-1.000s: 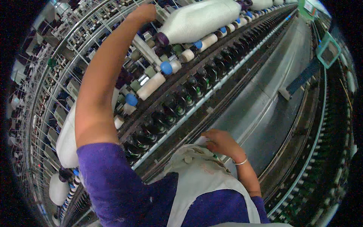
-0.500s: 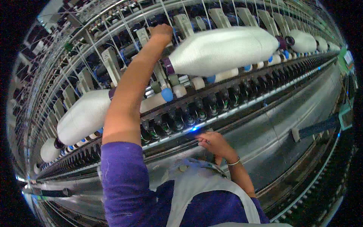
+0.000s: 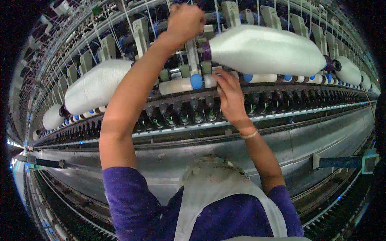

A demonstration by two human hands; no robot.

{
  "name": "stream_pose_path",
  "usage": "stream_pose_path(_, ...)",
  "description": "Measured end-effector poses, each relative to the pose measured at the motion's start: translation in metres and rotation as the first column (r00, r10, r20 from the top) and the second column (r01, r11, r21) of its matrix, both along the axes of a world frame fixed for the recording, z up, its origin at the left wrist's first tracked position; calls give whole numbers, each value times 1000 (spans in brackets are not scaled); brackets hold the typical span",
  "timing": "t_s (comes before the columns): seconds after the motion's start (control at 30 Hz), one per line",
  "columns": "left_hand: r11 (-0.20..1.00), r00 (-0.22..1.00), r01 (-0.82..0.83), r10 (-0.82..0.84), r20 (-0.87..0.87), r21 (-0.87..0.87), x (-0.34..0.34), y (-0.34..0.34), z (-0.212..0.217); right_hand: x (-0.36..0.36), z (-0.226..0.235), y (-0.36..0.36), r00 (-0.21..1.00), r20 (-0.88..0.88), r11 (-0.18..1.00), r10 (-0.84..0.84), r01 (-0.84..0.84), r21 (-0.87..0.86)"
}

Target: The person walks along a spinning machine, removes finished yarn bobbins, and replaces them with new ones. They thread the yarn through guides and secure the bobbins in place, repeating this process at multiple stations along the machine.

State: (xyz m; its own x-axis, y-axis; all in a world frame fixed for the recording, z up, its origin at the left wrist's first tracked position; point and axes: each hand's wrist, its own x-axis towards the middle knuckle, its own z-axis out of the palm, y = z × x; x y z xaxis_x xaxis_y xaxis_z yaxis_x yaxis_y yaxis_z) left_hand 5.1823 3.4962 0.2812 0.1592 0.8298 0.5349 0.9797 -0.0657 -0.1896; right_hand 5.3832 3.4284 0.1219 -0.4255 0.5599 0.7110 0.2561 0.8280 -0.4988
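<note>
My left hand is closed in a fist at the upper end of a pale roller arm on the spinning frame; what its fingers wrap round is hidden. Below and to the right, my right hand reaches up with fingers stretched, the tips at a pale roller beside a blue end cap. A large white roving bobbin with a purple end lies just above the right hand. Another white roving bobbin is partly behind my left forearm.
A row of dark spindle units runs under the rollers, along a pale rail. Grey metal panels slope below it. Thin white rods hang above. A dark ribbed tube stands out at right.
My right hand has risen from below the pale rail to the rollers. The view has shifted, and the left hand stays closed near the top of the roller arm.
</note>
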Motion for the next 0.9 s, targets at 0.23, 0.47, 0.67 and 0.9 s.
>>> stream_pose_path(0.23,997,987,50,-58,150,55,17,-74,49,-56,20,37,869,485,967,-102,201,-157)
stream_pose_path(0.47,882,915,240,-345,209,405,8,-160,6,-31,-2,22,947,298,993,-117,115,21)
stream_pose_path(0.67,964,775,148,-252,579,221,11,-240,-61,95,-134,-109,765,604,926,224,26,-377)
stream_pose_path(0.9,944,671,312,-300,677,109,36,-204,-77,121,-18,-41,911,284,915,301,-192,-354)
